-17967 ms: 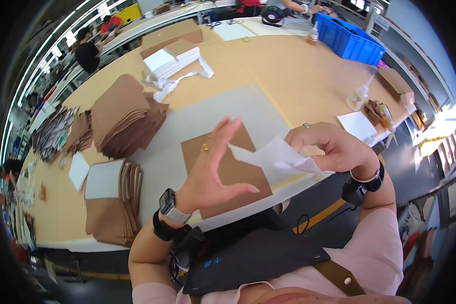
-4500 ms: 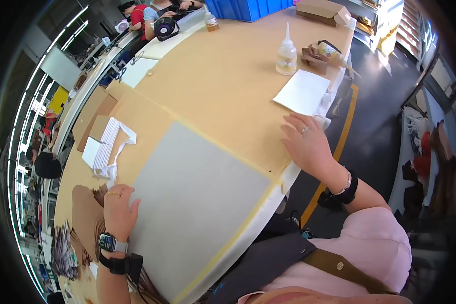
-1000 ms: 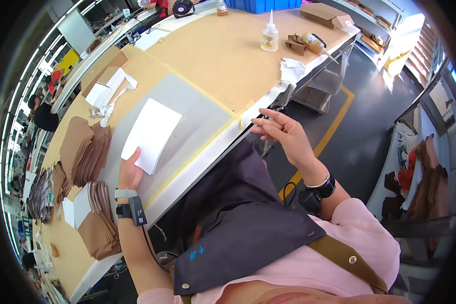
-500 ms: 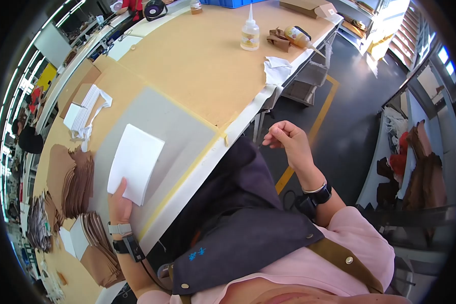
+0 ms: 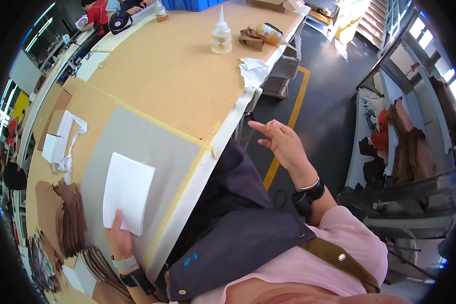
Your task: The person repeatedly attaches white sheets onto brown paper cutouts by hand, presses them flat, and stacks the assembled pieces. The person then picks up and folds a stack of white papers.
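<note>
My left hand (image 5: 119, 239) grips the near edge of a white stack of paper-like sheets (image 5: 129, 187), thumb on top and the other fingers hidden beneath. The stack lies over a grey mat (image 5: 172, 139) edged with yellow tape. Off the table's front edge, my right hand (image 5: 283, 144) hangs in the air. Its index finger is stretched out, the thumb stands apart from it, and nothing shows between them.
Brown folded pieces (image 5: 61, 218) are piled at the left, with white strips (image 5: 61, 139) beyond them. A pointed-tip bottle (image 5: 221, 38), a tipped bottle (image 5: 269, 34) and a white cloth scrap (image 5: 253, 72) sit toward the far right. A shelf (image 5: 362, 167) stands across the floor.
The view has shifted, so the table's things sit further left. My right hand's index finger has straightened out from a loose curl. My left hand stays on the white sheets.
</note>
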`<state>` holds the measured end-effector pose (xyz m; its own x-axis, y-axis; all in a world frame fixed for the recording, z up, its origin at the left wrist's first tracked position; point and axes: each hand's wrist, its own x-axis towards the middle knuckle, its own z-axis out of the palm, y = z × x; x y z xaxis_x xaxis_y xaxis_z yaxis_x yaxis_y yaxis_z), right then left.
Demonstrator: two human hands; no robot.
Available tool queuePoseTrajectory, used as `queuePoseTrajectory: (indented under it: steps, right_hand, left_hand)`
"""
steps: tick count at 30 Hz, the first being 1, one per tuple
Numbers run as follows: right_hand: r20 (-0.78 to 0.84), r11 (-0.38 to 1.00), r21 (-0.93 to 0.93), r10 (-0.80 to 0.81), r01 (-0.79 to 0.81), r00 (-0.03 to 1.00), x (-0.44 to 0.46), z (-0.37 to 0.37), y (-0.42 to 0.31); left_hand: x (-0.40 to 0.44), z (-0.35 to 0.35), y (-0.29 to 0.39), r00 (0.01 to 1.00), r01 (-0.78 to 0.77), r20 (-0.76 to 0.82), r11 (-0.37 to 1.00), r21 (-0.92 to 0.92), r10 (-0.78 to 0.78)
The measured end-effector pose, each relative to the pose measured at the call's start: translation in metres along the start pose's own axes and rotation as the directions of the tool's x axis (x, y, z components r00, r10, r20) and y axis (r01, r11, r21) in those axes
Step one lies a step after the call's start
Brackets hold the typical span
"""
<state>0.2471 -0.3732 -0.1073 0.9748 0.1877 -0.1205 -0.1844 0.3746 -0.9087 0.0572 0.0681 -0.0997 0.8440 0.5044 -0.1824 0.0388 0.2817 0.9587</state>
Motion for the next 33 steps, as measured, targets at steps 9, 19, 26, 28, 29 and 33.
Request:
queuePoseTrajectory:
  steps: [9, 19, 26, 28, 29, 33]
  right_hand:
    - [0.061, 0.998, 0.047, 0.031, -0.033, 0.998, 0.023, 0.024, 0.010]
    - [0.146, 0.989, 0.106, 0.091, -0.107, 0.985, 0.032, 0.069, -0.002]
    - [0.401, 0.957, 0.244, 0.045, -0.154, 0.915, 0.054, 0.066, 0.018]
    - [0.346, 0.982, 0.155, 0.049, -0.109, 0.937, 0.054, 0.070, 0.019]
    - [0.341, 0.983, 0.154, 0.045, -0.103, 0.939, 0.051, 0.072, 0.017]
    - [0.195, 0.993, -0.109, 0.072, -0.052, 0.978, 0.041, 0.082, 0.000]
  left_hand:
    - [-0.012, 0.003, 0.000, 0.999, 0.047, -0.014, 0.998, -0.029, -0.047]
    - [-0.020, 0.014, 0.021, 0.999, 0.045, 0.003, 0.978, 0.206, -0.046]
    - [-0.014, -0.002, 0.025, 0.996, 0.087, -0.021, 0.872, 0.482, -0.088]
    - [-0.012, -0.006, 0.017, 0.999, 0.042, -0.021, 0.878, 0.477, -0.036]
    - [-0.012, -0.007, 0.013, 1.000, 0.007, -0.030, 0.883, 0.470, 0.007]
    - [-0.015, -0.001, 0.017, 1.000, 0.015, -0.008, 0.914, 0.406, -0.013]
